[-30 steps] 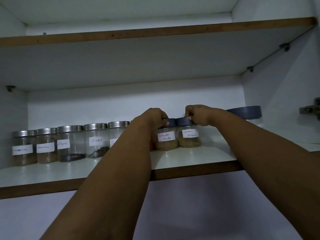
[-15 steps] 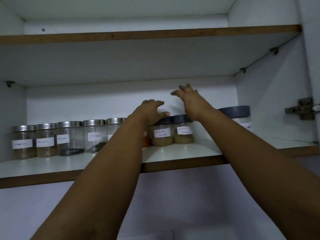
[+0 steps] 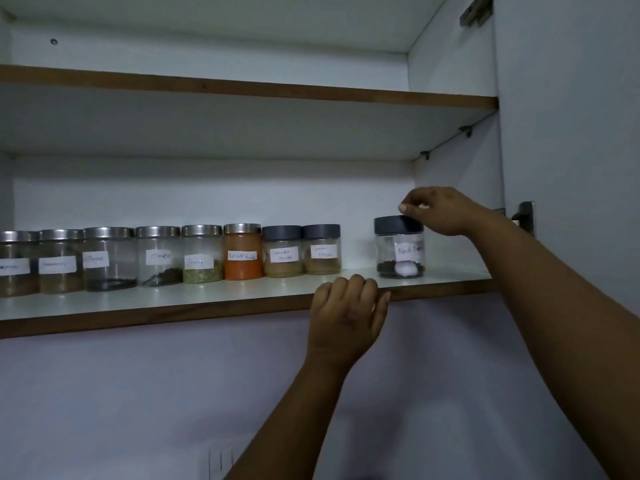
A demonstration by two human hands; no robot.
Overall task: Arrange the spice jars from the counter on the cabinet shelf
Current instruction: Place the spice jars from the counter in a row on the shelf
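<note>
A row of labelled spice jars stands on the lower cabinet shelf [image 3: 207, 303]. Several have steel lids, among them an orange-filled jar [image 3: 242, 252]. Two dark-lidded jars, coriander powder [image 3: 282, 252] and garam masala [image 3: 322, 251], end the row. Apart at the right stands a wider dark-lidded black pepper jar [image 3: 398, 249]. My right hand [image 3: 441, 211] reaches in from the right, its bent fingers on that jar's lid. My left hand [image 3: 349, 306] hangs on the shelf's front edge, fingers curled over it, a gap away from every jar.
An upper shelf [image 3: 242, 88] runs above the jars. The cabinet's right wall and the open door [image 3: 571, 133] with its hinge [image 3: 524, 216] are just right of my right forearm. A gap of bare shelf lies between the garam masala jar and the black pepper jar.
Both hands have left the coriander and garam masala jars. My right hand moved right onto the black pepper jar's lid; my left dropped to the shelf edge. The view has shifted.
</note>
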